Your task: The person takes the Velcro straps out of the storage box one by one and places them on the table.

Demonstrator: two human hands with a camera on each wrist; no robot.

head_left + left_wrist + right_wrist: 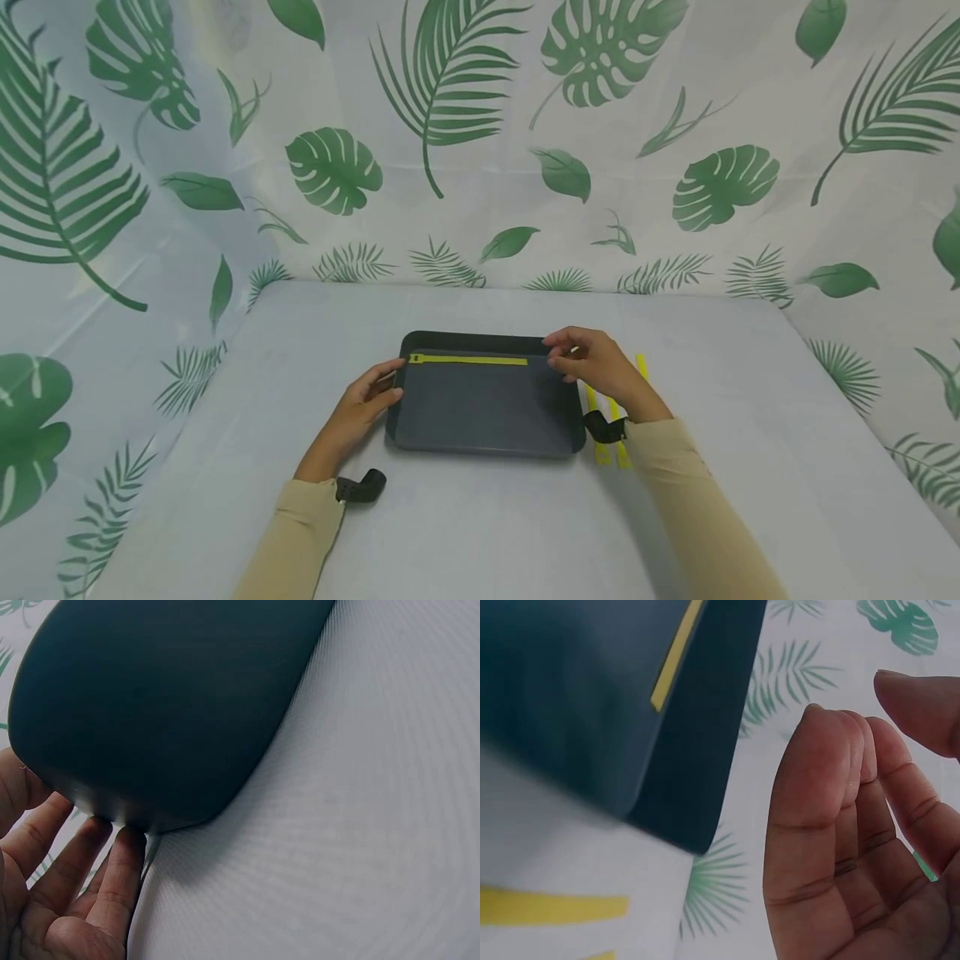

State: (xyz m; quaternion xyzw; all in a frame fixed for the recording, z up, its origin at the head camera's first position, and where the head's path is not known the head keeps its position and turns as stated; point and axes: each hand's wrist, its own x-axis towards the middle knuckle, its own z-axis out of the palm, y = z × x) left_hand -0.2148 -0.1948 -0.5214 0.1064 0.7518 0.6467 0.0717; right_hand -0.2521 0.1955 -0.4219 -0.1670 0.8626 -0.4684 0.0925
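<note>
A dark grey rectangular tray (480, 417) lies on the white table. Inside it, along the far side, is a yellow strip (472, 360) with a wider, slotted left end, like a zip tie. My left hand (362, 408) is at the tray's left end; in the left wrist view its fingertips (129, 838) touch the tray's outer wall (150, 802), fingers fairly straight. Over the tray's far right corner hovers my right hand (596, 362), holding nothing. The right wrist view shows its fingers (810, 780) loosely bent and the thumb apart, beside the tray's rim (697, 802).
More yellow strips (622, 457) lie on the table just right of the tray, partly hidden under the right hand and wrist camera (603, 427). A white cloth backdrop (480, 208) with green leaf prints stands behind the table and along its sides.
</note>
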